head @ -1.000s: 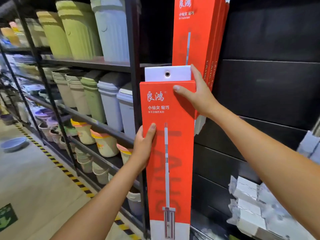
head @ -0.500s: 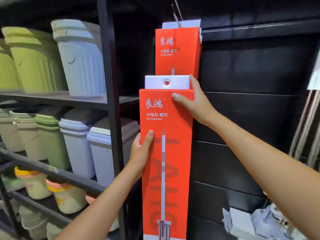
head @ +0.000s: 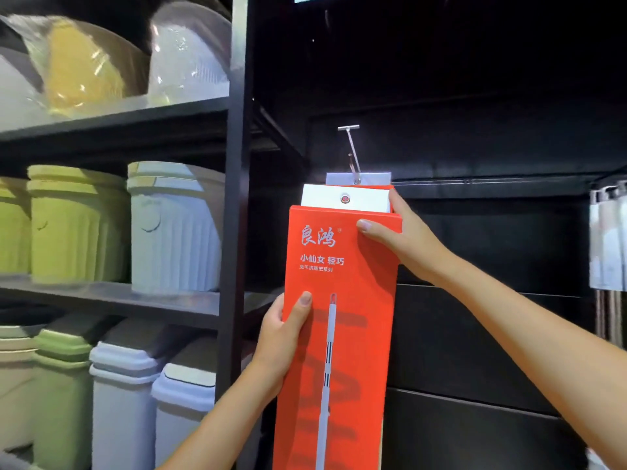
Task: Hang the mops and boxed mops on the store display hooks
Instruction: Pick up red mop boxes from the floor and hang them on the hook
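Head view: hands (head: pixel 280 337) (head: pixel 409 245) on boxed mop (head: pixel 359 351), right above left.

A single head-worn, wide-angle camera gives the only view. It faces forward at a dark display wall (head: pixel 492 334) from close range, at a height between two boards of the shelf unit (head: pixel 234 232) on the left: the upper board shows its underside, the lower its top. The boxed mop (head: pixel 356 317) stands nearest the lens, filling the centre from mid-frame to the bottom edge, with the hook (head: pixel 353 154) just above it. The left grip (head: pixel 281 337) and right grip (head: pixel 403 239) enter from the lower corners. The bins (head: pixel 173 228) run away leftward and blur toward the edge.
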A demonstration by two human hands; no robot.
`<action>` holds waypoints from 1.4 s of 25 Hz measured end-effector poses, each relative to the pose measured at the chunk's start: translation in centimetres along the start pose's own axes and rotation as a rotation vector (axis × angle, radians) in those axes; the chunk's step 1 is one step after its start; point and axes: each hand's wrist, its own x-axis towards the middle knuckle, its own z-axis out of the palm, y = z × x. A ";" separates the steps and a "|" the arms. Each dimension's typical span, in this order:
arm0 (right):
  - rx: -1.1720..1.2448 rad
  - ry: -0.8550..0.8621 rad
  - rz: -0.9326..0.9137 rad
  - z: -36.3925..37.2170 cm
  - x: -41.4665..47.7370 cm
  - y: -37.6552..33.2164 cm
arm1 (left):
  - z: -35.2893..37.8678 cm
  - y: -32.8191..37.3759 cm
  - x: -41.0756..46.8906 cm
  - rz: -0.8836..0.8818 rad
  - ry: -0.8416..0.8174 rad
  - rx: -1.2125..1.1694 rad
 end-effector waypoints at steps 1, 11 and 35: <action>0.000 0.001 -0.008 -0.4 0.5 -0.4 | 0.1 0.4 0.4 0.010 -0.007 -0.008; -0.058 -0.017 0.102 -3.6 5.8 -2.6 | 2.8 4.8 4.4 0.001 -0.009 -0.032; -0.155 0.012 0.113 -4.0 8.6 0.4 | 3.8 1.5 8.8 0.041 0.082 -0.100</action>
